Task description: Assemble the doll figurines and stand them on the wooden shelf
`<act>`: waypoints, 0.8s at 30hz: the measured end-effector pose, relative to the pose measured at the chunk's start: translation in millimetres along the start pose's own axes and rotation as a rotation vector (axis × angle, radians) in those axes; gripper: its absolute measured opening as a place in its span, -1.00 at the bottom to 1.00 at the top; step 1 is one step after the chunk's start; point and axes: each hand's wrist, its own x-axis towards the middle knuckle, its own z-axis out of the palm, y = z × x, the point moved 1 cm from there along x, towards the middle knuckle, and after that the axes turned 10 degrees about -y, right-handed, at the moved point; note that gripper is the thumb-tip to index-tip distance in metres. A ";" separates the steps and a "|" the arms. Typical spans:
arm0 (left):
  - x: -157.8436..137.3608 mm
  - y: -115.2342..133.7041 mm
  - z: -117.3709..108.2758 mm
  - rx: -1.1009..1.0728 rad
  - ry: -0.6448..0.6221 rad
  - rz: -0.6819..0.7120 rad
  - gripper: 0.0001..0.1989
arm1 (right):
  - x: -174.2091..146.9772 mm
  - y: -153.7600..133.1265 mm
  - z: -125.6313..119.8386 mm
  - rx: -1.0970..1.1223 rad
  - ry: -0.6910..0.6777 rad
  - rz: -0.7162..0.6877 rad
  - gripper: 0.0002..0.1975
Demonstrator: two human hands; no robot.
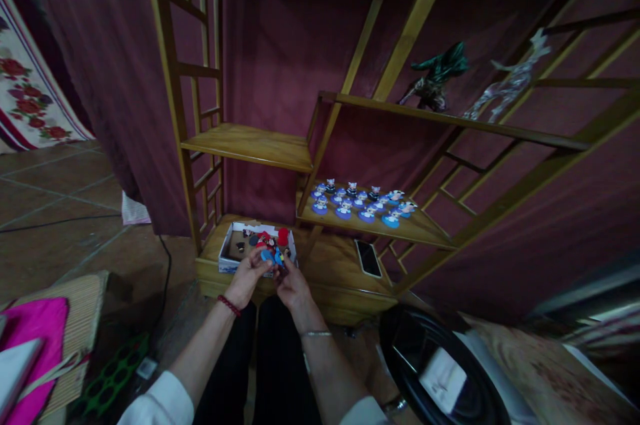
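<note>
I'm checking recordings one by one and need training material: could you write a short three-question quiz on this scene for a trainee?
1. True or false: the dark red bracelet is on the person's right wrist.

2. Which thing lies on the bottom board, to the right of the open box?
a) the phone
b) the green statuette
c) the flowered cloth

3. Fill the gap: the left hand and right hand hold a small object that is mostly ____ in colour.

Key:
1. False; it is on the left wrist.
2. a
3. blue
</note>
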 end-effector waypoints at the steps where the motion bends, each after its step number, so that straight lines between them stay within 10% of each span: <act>1: -0.1 -0.5 -0.3 0.003 0.001 0.000 -0.50 | -1.0 0.1 0.7 0.024 0.022 0.010 -0.93; 24: -2.3 -4.5 -0.8 -0.036 -0.035 0.021 -0.47 | -6.5 0.5 0.0 -0.087 0.067 -0.113 -0.84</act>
